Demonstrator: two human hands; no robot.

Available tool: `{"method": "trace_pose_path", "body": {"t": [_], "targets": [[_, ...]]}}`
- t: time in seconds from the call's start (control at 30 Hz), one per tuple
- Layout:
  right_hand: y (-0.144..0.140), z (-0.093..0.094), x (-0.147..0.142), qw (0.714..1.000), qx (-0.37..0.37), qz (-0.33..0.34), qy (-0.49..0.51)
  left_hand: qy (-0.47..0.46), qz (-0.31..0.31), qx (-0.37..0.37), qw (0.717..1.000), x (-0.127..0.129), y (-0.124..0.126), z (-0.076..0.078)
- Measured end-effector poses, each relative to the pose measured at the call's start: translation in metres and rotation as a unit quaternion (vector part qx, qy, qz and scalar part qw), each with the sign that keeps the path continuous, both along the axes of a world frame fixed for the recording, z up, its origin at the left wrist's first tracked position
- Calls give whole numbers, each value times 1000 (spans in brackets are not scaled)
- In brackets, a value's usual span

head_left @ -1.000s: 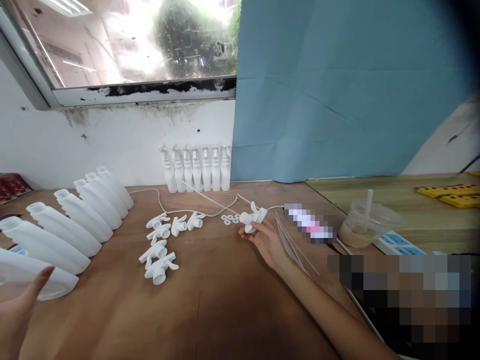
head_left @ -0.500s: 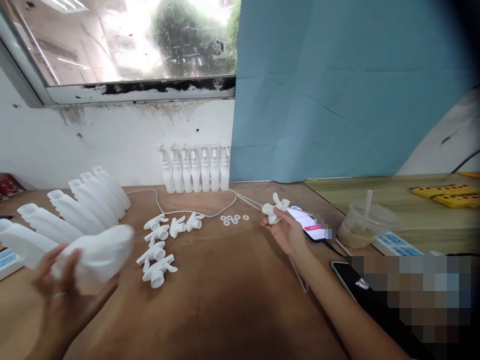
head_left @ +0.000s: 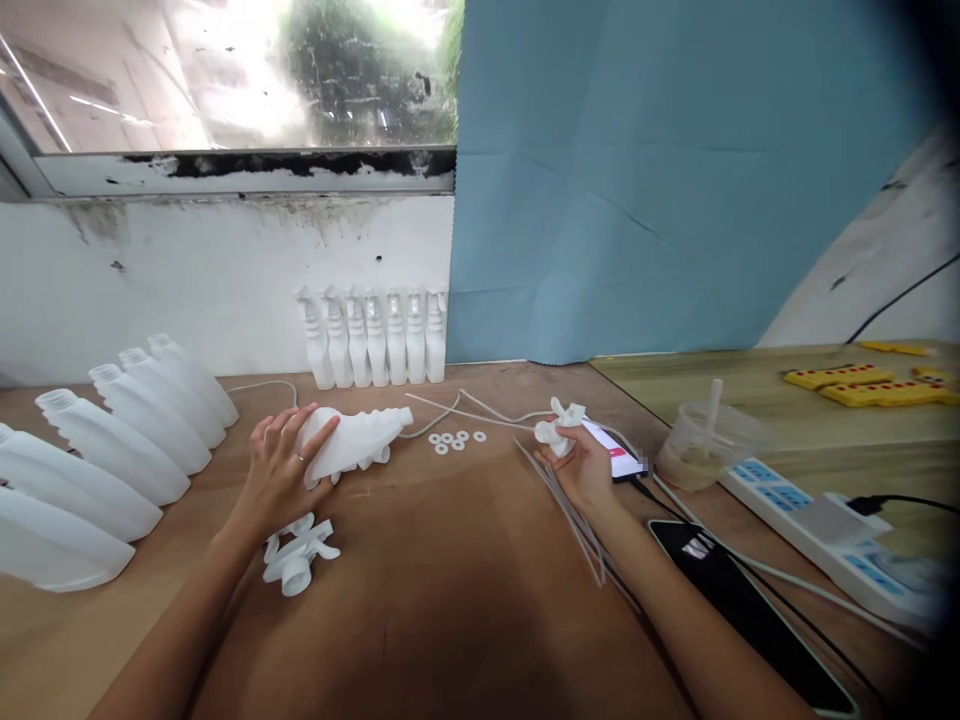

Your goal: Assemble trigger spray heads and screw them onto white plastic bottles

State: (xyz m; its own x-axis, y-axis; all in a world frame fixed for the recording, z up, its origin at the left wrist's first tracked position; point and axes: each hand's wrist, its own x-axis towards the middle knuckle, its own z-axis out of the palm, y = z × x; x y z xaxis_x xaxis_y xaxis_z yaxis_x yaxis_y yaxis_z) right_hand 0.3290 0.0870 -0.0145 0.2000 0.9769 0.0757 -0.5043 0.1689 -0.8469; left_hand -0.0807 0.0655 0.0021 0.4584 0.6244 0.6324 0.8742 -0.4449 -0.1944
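My left hand is wrapped round a white plastic bottle, which lies tilted with its neck pointing right. Pinched in my right hand is a white trigger spray head; a thin tube stretches left from it toward the bottle's neck. Loose spray heads lie below my left hand, and others are partly hidden behind the held bottle. Several small white washers rest on the table between my hands. Thin straight tubes lie alongside my right forearm.
Open-necked white bottles line the left side. Several bottles with spray heads stand against the wall. On the right are a lit phone, a dark phone, a plastic cup with a straw, a power strip and cables.
My left hand has carried the bottle right, over the loose spray heads, turning its neck to the right. My right hand still holds the spray head. The view has shifted slightly right.
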Motion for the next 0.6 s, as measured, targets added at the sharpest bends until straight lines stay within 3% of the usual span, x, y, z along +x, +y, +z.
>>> {"method": "trace_pose_path", "body": {"t": [0.37,0.6], "targets": [[-1,0,-2,999,2,0,-36,-9,1,-19,1000,-12,-4,-2],[-15,3,-31,990,-4,104,-99,30,-57,-34,997,14,-19,5]]}}
